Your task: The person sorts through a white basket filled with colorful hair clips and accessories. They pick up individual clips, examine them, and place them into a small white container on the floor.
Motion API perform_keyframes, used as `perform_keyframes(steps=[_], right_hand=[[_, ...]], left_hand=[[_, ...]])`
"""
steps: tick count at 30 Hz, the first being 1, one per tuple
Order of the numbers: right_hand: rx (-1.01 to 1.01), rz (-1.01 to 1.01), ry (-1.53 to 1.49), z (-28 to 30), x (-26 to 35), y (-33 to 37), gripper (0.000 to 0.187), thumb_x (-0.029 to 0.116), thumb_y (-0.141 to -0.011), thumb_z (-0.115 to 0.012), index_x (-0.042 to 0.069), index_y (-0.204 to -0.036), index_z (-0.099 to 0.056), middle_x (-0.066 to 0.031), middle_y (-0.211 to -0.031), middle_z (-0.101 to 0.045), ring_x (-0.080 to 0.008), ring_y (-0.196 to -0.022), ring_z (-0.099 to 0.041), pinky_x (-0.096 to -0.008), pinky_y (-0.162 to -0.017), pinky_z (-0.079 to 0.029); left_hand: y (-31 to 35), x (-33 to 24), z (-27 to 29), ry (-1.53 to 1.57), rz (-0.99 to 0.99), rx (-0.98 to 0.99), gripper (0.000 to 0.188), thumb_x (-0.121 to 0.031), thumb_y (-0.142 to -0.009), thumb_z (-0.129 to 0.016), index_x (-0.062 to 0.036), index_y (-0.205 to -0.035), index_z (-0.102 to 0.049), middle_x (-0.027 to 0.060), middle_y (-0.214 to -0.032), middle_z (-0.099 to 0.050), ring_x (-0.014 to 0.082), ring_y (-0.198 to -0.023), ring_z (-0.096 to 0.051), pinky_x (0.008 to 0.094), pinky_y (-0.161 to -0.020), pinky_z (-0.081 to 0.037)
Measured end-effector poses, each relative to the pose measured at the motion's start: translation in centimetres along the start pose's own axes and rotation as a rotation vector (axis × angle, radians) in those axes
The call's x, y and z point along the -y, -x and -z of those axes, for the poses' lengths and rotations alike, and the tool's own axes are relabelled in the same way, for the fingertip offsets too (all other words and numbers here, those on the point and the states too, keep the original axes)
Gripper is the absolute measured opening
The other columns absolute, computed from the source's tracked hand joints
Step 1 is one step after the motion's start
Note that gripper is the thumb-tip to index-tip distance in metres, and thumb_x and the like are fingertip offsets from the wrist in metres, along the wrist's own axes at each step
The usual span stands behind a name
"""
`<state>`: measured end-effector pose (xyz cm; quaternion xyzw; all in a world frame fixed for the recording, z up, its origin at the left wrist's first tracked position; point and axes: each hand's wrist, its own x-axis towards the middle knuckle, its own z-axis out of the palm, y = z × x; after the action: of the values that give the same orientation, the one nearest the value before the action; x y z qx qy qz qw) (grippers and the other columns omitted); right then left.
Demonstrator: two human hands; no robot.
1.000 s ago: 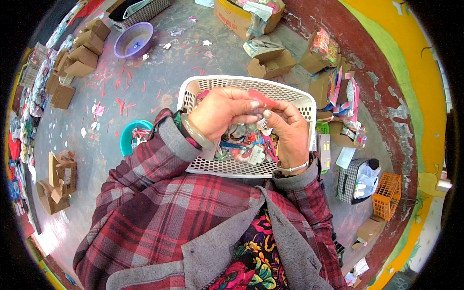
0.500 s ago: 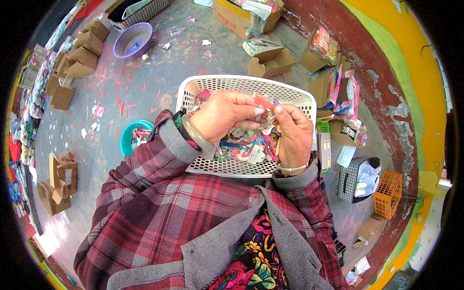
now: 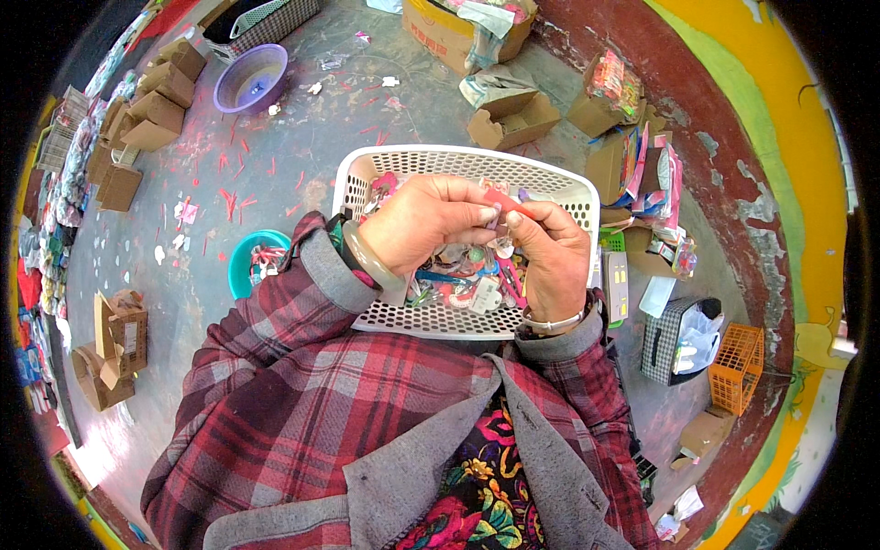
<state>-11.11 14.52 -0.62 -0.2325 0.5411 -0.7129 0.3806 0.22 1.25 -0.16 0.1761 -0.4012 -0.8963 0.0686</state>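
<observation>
Both my hands are raised over a white perforated plastic basket (image 3: 440,321). A small flat red strip (image 3: 502,198) is stretched between them, pinched at its left end by the thumb and fingers of my left hand (image 3: 423,218). My right hand (image 3: 553,255) pinches the other end with thumb and forefinger. Something small and clear shows just below my fingertips; its kind is too small to tell. Inside the basket lie many mixed small plastic pieces, among them a white tag-like piece (image 3: 485,295) and pink and blue bits. My hands hide part of the pile.
Left of the basket stands a teal tub (image 3: 240,266) with small red and white pieces. A purple basin (image 3: 251,79) and cardboard boxes (image 3: 513,119) sit farther off. On the right are a checked bin (image 3: 662,341) and an orange crate (image 3: 736,368). Red scraps litter the floor.
The red strip has tilted and my right fingertips have shifted slightly left and closer to my left hand. Both hands still pinch it over the basket.
</observation>
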Motion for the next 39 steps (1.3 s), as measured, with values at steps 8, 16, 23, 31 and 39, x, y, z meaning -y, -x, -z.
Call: perform_keyframes(steps=[8,16,23,31,39], right_hand=[[-0.014,-0.030,-0.070,0.10,-0.19,-0.09,0.011,0.004,-0.082,-0.062,-0.002,-0.090,-0.061,-0.0043,-0.081,-0.062,-0.0064,-0.068,-0.054,-0.0183,-0.059,-0.042],[-0.013,-0.045,-0.063,0.40,-0.39,-0.08,0.010,0.004,-0.081,-0.062,-0.002,-0.089,-0.062,-0.0036,-0.080,-0.062,-0.0056,-0.067,-0.053,-0.0181,-0.059,-0.042],[-0.011,-0.046,-0.082,0.24,-0.24,-0.08,0.010,0.004,-0.081,-0.062,-0.002,-0.089,-0.062,-0.0032,-0.078,-0.062,-0.0052,-0.064,-0.052,-0.0177,-0.056,-0.041],[-0.007,-0.050,-0.074,0.29,-0.14,-0.06,0.010,0.005,-0.082,-0.061,-0.002,-0.089,-0.062,-0.0032,-0.078,-0.062,-0.0053,-0.064,-0.052,-0.0177,-0.057,-0.041],[-0.013,-0.053,-0.078,0.13,-0.18,-0.07,0.010,0.005,-0.082,-0.062,-0.002,-0.090,-0.062,-0.0042,-0.079,-0.062,-0.0056,-0.065,-0.053,-0.0177,-0.058,-0.041]], left_hand=[[0.00,0.02,-0.04,0.036,-0.010,-0.021,0.019,-0.005,-0.089,-0.049,0.0061,-0.101,-0.058,0.0114,-0.100,-0.061,0.0177,-0.091,-0.061,0.0261,-0.082,-0.051],[-0.07,0.33,0.26,-0.032,-0.018,-0.036,0.024,-0.004,-0.090,-0.045,0.0076,-0.110,-0.054,0.0146,-0.108,-0.059,0.0215,-0.098,-0.060,0.0295,-0.085,-0.051],[-0.08,0.41,0.28,-0.059,-0.027,-0.032,0.024,-0.006,-0.091,-0.046,0.0068,-0.109,-0.055,0.0138,-0.107,-0.059,0.0207,-0.098,-0.060,0.0290,-0.084,-0.051],[0.04,0.25,0.03,-0.066,-0.028,-0.023,0.025,-0.005,-0.091,-0.044,0.0070,-0.111,-0.054,0.0142,-0.108,-0.059,0.0212,-0.098,-0.060,0.0299,-0.085,-0.050],[-0.03,0.45,0.30,-0.040,-0.029,-0.021,0.025,-0.006,-0.091,-0.044,0.0075,-0.110,-0.054,0.0146,-0.109,-0.058,0.0217,-0.098,-0.060,0.0309,-0.086,-0.050]])
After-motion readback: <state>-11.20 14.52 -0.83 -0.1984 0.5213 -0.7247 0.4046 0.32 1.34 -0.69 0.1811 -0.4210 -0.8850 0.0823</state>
